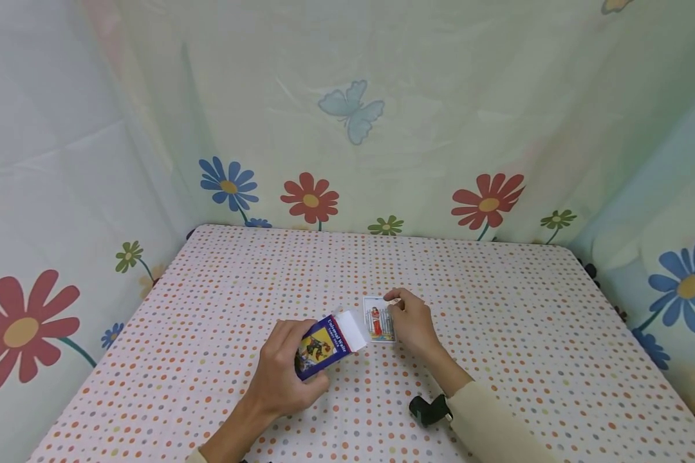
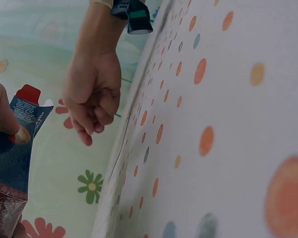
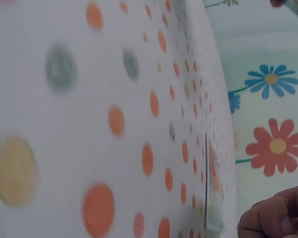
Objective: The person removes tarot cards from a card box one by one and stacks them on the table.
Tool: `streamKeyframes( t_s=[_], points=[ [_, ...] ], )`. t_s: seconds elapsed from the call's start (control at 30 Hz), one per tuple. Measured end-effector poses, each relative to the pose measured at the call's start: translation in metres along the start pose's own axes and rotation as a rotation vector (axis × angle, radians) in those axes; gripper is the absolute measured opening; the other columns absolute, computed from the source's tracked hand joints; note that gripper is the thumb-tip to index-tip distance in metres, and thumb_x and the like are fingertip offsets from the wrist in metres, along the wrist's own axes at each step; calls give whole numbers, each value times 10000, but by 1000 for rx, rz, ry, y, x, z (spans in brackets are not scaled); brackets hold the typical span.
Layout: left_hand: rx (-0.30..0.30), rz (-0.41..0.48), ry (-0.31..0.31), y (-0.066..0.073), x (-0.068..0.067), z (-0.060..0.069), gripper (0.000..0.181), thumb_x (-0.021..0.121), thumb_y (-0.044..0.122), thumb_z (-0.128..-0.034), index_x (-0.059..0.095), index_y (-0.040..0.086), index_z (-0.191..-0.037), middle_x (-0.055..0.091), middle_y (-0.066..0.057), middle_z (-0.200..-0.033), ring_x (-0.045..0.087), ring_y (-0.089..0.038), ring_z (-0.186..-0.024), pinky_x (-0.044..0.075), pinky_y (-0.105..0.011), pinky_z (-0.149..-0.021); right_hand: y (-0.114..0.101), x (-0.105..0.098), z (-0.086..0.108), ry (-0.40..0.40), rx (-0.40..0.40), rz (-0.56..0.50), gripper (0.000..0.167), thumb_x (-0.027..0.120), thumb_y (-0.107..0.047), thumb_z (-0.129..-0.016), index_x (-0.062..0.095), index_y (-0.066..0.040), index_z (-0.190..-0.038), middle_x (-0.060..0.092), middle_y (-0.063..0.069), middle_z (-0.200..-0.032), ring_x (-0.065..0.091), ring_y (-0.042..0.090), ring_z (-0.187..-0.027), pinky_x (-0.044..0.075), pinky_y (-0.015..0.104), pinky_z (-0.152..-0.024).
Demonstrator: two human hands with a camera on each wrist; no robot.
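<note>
A blue tarot card box [image 1: 322,347] is tilted in my left hand [image 1: 280,373], gripped between thumb and fingers. Its white end flap [image 1: 352,330] stands open toward the right; whether cards are inside is hidden. On the cloth just beyond the flap lies a tarot card [image 1: 376,321] with a red-robed figure, face up. Above the card's right edge is my right hand [image 1: 412,320], its fingers loosely curled with nothing seen in them. The right wrist view shows the card [image 3: 214,188] flat on the cloth, apart from the right hand [image 3: 273,218].
A pale cloth [image 1: 266,276] with coloured dots covers the table. Flower-printed curtains [image 1: 417,148] hang behind and at both sides. A dark wrist camera [image 1: 430,410] is strapped at the right wrist.
</note>
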State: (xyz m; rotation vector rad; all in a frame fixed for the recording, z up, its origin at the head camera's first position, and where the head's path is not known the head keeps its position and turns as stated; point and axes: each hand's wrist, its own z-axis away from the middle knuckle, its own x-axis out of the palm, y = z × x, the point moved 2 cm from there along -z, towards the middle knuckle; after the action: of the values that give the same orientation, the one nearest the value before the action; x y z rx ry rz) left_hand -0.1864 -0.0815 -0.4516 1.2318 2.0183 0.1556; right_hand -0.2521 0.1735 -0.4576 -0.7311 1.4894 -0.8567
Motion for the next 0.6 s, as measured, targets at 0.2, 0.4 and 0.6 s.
streamKeyframes(
  t_s=[0.2,0.4,0.6],
  points=[
    [-2,2,5,0,0,2,650,721,202,-585,647,70,-1218,628,-7,-1014,534,-122,-848,514,-211,-629,-11,6,19,-42,29,-190,296,465,-45,-969,591,0,-1233,545,139,-832,455,131,-563,358,199,-454],
    [0,1,5,0,1,2,654,726,197,-587,648,69,-1223,635,-13,-1025,542,-128,-853,521,-220,-640,-21,7,30,-70,74,-385,295,498,-63,-974,552,-8,-1258,513,117,-865,470,180,-619,366,222,-462],
    [9,4,6,-1,1,0,650,719,198,-587,646,74,-1221,628,-7,-1019,531,-124,-848,513,-215,-639,-34,9,39,-72,86,-456,295,507,-69,-973,540,-10,-1260,505,101,-960,463,165,-635,363,224,-481]
  ],
)
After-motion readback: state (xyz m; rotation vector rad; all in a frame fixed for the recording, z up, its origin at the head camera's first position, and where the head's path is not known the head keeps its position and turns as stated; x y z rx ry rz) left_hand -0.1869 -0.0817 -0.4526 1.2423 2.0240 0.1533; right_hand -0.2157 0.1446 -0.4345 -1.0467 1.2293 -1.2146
